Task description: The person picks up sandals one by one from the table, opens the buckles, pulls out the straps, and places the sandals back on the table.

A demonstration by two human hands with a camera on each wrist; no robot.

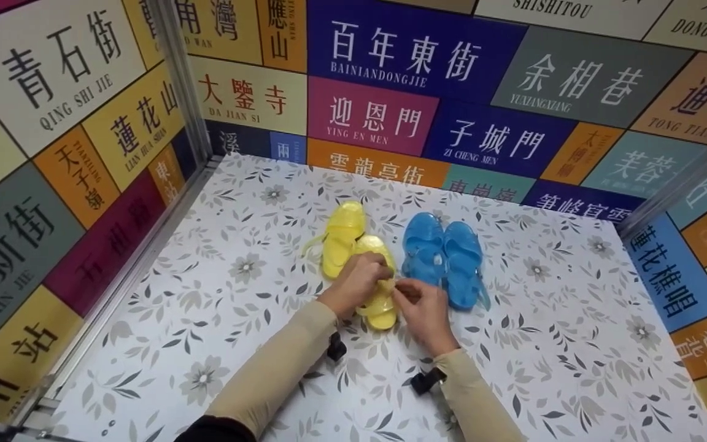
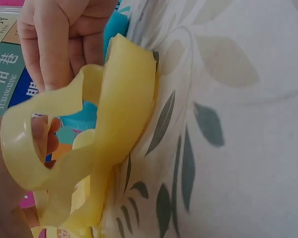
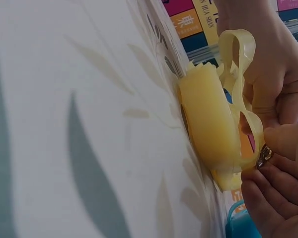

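Two hands meet over one of two yellow sandals on a flowered worktop (image 1: pixel 255 344), left of two blue sandals (image 1: pixel 464 245).

The nearer yellow sandal (image 1: pixel 382 318) sits upright, its heel toward the person; the farther yellow sandal (image 1: pixel 347 224) lies just beyond and to the left. Two forearms in beige sleeves (image 1: pixel 286 368) slant inward from below, the right hand (image 1: pixel 425 313) pinching a single metal buckle (image 3: pixel 264 156) between thumb and fingers at the nearer sandal's strap (image 3: pixel 258 131). The left hand (image 1: pixel 358 282) arches over that same sandal, fingers bent in among the straps; whether they grasp one cannot be told.
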